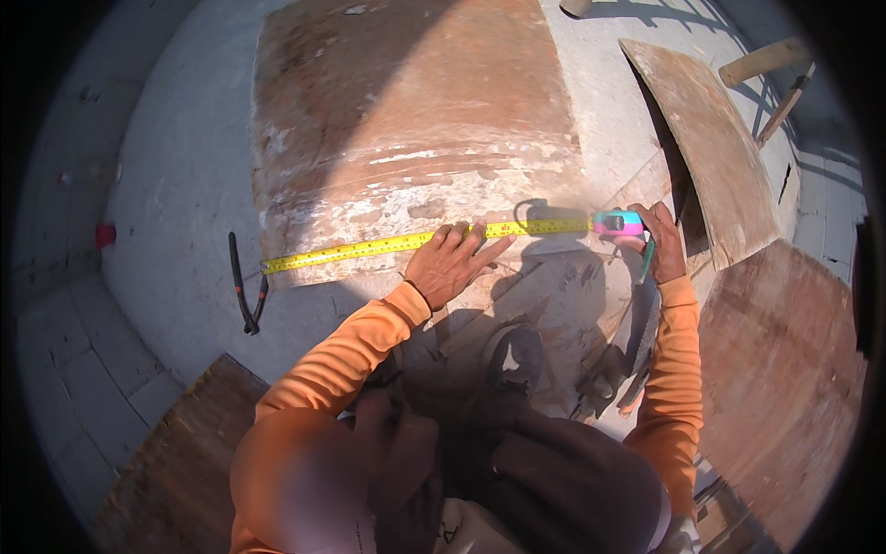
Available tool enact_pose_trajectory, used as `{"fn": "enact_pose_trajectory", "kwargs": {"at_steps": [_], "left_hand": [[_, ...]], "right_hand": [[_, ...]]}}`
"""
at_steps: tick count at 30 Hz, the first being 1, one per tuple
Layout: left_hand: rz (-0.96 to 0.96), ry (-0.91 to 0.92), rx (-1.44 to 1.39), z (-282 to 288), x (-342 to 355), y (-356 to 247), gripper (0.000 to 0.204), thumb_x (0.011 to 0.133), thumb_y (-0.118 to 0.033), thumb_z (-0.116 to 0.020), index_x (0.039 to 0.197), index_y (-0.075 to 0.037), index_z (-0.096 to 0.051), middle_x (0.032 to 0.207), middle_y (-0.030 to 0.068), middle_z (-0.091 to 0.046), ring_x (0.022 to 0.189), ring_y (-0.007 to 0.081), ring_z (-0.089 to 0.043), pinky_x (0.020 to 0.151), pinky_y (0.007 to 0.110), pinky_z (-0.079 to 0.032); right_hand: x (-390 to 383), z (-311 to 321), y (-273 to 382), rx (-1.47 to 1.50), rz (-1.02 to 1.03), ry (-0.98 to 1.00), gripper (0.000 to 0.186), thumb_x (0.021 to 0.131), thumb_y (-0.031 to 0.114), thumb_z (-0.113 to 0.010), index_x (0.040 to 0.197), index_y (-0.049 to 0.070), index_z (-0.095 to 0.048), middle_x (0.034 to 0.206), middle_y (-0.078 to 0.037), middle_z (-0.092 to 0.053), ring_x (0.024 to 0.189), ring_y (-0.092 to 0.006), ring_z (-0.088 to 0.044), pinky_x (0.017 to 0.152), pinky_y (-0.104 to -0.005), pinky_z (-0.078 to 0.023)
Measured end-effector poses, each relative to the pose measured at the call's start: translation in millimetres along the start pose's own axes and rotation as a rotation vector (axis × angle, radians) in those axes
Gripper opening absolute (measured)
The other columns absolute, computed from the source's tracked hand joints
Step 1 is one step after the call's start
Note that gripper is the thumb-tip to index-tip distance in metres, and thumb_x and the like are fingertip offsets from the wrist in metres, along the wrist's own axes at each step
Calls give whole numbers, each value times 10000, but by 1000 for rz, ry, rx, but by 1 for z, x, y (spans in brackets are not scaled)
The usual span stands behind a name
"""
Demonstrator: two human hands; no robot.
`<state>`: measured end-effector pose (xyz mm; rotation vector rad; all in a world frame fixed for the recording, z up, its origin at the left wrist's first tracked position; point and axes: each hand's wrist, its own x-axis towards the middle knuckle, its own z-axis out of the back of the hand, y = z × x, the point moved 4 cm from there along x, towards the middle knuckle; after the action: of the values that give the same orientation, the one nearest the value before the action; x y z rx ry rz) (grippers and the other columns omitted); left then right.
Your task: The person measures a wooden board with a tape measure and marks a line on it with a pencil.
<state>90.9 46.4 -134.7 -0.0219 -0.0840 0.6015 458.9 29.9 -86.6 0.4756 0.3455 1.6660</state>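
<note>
A yellow tape measure blade stretches across the near edge of a worn brown plywood sheet, starting at the sheet's left side. My left hand lies on the blade with fingers stretched out, touching it near its middle. At the other end my right hand is closed around the tape measure case, which is turquoise and pink. Below that hand hangs a green strip; whether it belongs to the tape measure I cannot tell. Black pliers with orange bands lie by the blade's left end.
A bent plywood piece rises at the far right, with a round wooden log behind it. More plywood lies at right and lower left. A saw-like toothed blade is beside my right forearm. A red cup stands far left.
</note>
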Motion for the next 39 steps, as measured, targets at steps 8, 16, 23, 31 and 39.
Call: {"fn": "enact_pose_trajectory", "kwargs": {"at_steps": [8, 16, 23, 31, 39], "left_hand": [[60, -37, 11, -2, 1, -3, 689, 996, -151, -497, 1633, -324, -300, 1384, 85, -533, 1205, 279, -511, 1056, 406, -421], [60, -60, 45, -6, -5, -2, 704, 982, -131, -504, 1630, -323, -305, 1384, 62, -515, 1206, 258, -503, 1022, 379, -425], [58, 6, -34, -12, -3, -1, 707, 995, -200, -542, 1636, -306, -264, 1384, 38, -517, 1186, 250, -528, 1036, 389, -429], [72, 39, -32, -11, -2, -3, 708, 990, -188, -538, 1631, -330, -273, 1394, 32, -510, 1185, 250, -534, 1032, 394, -439], [62, -52, 36, -2, 1, -3, 671, 980, -152, -518, 1607, -323, -353, 1405, 30, -509, 1208, 247, -491, 1012, 367, -429]], "right_hand": [[-3, 0, 6, -5, -81, 60, 584, 819, 382, -804, 1241, 8, -653, 918, -136, -498, 875, -306, -533, 812, -405, -453], [-2, 1, 25, -120, -84, 53, 544, 859, 363, -772, 1268, 27, -648, 941, -149, -504, 887, -320, -538, 815, -418, -456], [-8, 5, 30, -442, -20, -102, 612, 960, 580, -559, 1314, 92, -671, 984, -116, -525, 952, -293, -540, 882, -418, -414], [-18, -31, 98, 473, -8, -326, 493, 1064, 459, -533, 1097, -15, -666, 1001, -125, -570, 845, -220, -578, 761, -357, -491], [-32, -77, 106, 654, -388, -305, 114, 899, -1, -732, 1008, 22, -710, 992, -96, -667, 1027, -221, -668, 897, -319, -536]]}}
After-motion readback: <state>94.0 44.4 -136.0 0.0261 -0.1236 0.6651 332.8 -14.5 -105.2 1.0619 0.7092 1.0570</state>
